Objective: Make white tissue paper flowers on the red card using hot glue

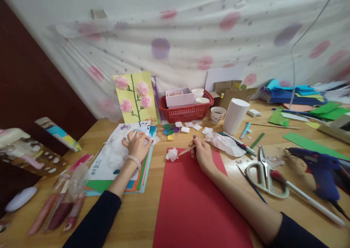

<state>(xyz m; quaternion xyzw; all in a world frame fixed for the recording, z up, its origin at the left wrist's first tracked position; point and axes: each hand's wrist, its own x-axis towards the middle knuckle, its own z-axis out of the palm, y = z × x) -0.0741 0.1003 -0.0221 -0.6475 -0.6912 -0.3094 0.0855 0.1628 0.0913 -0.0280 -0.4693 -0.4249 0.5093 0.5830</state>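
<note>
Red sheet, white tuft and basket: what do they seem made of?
Red sheet: probably paper or card, matte, with straight, thin edges. White tuft: likely tissue paper, dull, its edges crumpled and ruffled. Basket: looks like plastic, faintly shiny, with a regular moulded lattice.

red characters (pixel 151 119) on yellow card (pixel 136 101), dark ones (pixel 96 169) on white sheet (pixel 105 164); all illegible

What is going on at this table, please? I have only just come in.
A person is doing paper craft at a wooden table. The right hand holds a thin wooden stick, its tip at or just beside a crumpled white tuft near the top left corner of a red sheet. The left hand is over a white sheet on coloured papers; whether it grips anything is unclear. A yellow flower picture stands behind.
</note>
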